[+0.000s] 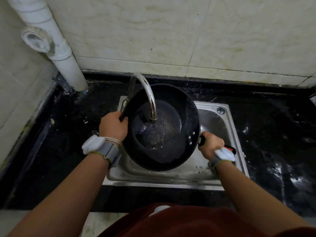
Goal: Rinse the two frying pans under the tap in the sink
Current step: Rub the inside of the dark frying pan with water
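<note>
A large black frying pan is held over the steel sink, right under the curved chrome tap. Water runs from the spout onto the pan's wet bottom. My left hand grips the pan's left rim, thumb over the edge. My right hand grips the pan's dark handle, whose red-trimmed end sticks out past my wrist. Only one pan is in view.
The sink sits in a wet black stone counter. A white drain pipe stands at the back left against the tiled wall. A dark object shows at the counter's far right edge.
</note>
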The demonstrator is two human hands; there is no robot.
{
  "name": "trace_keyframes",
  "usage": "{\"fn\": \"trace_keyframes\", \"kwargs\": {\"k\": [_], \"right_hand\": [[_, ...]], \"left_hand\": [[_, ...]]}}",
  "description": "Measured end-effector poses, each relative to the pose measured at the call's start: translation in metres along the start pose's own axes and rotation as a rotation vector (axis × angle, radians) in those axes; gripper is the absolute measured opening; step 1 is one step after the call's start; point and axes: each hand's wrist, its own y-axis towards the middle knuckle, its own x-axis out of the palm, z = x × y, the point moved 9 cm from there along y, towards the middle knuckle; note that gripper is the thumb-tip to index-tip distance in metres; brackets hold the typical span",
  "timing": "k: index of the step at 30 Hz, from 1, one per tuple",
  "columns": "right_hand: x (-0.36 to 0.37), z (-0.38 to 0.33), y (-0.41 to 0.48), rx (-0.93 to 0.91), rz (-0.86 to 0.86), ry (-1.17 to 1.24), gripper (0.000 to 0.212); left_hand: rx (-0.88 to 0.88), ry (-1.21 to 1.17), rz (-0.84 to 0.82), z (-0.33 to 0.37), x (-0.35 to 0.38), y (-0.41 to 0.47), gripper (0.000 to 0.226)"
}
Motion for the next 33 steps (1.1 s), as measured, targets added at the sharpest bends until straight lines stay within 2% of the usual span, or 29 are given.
{"fn": "trace_keyframes", "kwargs": {"k": [11, 14, 18, 22, 33], "right_hand": [[0.023, -0.029, -0.005, -0.087, -0.156, -0.177, 0.015], [0.028, -0.037, -0.007, -0.121, -0.188, -0.234, 0.022], [0.051, -0.052, -0.01, -0.231, -0.304, -0.239, 0.021], [0.076, -0.068, -0.02, -0.339, -0.418, -0.211, 0.029], [0.075, -0.089, -0.01, -0.472, -0.44, -0.242, 0.029]], "left_hand": [[-0.093, 0.069, -0.018, -0.03, -0.018, -0.02, 0.026], [-0.121, 0.153, -0.063, -0.033, -0.026, -0.024, 0.025], [-0.131, 0.313, -0.118, -0.035, -0.041, -0.032, 0.021], [-0.159, 0.394, -0.132, -0.038, -0.056, -0.04, 0.027], [-0.179, 0.362, -0.211, -0.037, -0.062, -0.042, 0.033]]}}
